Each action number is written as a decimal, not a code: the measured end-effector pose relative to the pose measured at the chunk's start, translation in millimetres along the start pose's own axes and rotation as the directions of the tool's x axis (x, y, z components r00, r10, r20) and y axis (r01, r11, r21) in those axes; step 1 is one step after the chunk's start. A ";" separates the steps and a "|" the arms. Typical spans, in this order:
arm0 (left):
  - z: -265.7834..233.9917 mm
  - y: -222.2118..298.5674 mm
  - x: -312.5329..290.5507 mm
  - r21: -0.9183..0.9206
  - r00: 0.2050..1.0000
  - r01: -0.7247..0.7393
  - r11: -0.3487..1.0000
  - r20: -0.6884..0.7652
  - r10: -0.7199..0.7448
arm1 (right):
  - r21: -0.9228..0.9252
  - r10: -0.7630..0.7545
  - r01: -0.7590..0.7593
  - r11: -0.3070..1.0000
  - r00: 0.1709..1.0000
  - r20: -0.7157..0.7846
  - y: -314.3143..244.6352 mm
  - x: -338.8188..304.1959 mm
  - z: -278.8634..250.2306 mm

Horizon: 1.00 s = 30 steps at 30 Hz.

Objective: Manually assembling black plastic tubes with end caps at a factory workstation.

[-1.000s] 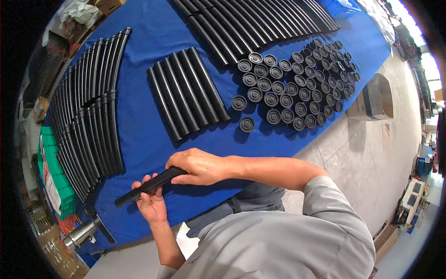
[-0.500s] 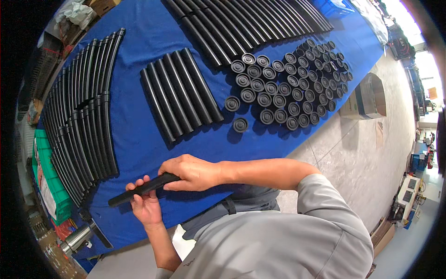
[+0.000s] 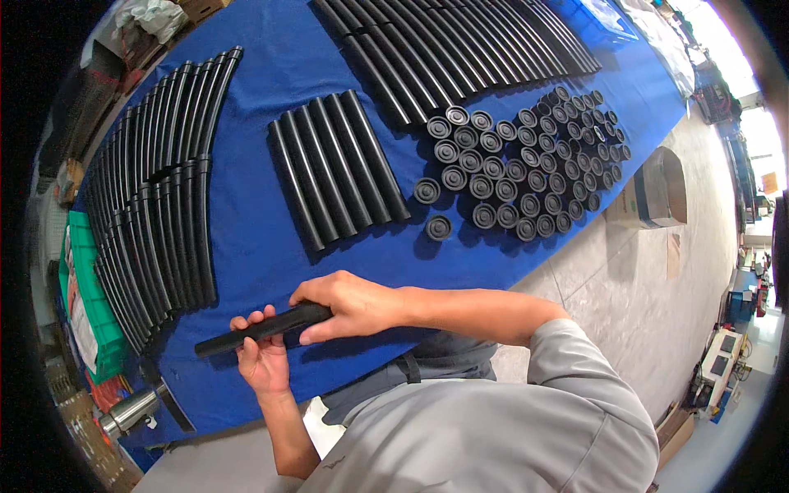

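Note:
A black tube (image 3: pixel 223 342) lies slantwise across my two hands, just above the near edge of the blue-covered table. Its left part rests in the curled fingers of my left hand (image 3: pixel 265 366), with the thumb pressed to its near side. Around the right end my right hand (image 3: pixel 355 306) is closed; its palm and fingers hide that end, so I cannot tell whether a cap is on it. Beyond my hands lies a row of several black tubes (image 3: pixel 337 168). To the right of that row stand many round black ringed caps (image 3: pixel 484 215), two of them a little apart from the cluster.
More black tubes lie in stacked rows at left (image 3: pixel 191 222) and far right (image 3: pixel 468 49). A green crate (image 3: pixel 107 345) stands at the left edge, near a shiny metal cylinder (image 3: pixel 130 412). A cardboard box (image 3: pixel 664 187) sits on the floor at right; a blue bin (image 3: pixel 610 20) is at the far corner.
The whole view has shifted a little, so the table and its contents appear slightly further right. Both hands keep hold of the tube, in nearly the same pose.

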<state>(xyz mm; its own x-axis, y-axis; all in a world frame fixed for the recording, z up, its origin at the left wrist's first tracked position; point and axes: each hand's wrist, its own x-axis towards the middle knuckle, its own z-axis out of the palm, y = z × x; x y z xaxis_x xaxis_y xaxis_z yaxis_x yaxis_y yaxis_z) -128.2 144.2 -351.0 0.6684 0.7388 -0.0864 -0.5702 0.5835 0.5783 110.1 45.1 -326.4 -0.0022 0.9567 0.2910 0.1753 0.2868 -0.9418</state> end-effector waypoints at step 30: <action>1.9 -1.7 0.2 0.025 1.000 0.004 1.000 0.017 -0.004 | 0.194 0.313 -0.353 0.916 0.927 0.208 -15.7 5.7 -7.1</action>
<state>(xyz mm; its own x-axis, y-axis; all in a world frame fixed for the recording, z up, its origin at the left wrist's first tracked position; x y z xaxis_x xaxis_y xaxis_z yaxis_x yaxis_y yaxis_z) -126.2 142.7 -350.4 0.6786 0.7306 -0.0751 -0.5556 0.5775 0.5982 114.3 45.8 -308.7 -0.1524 0.9865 -0.0601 -0.0294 -0.0653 -0.9974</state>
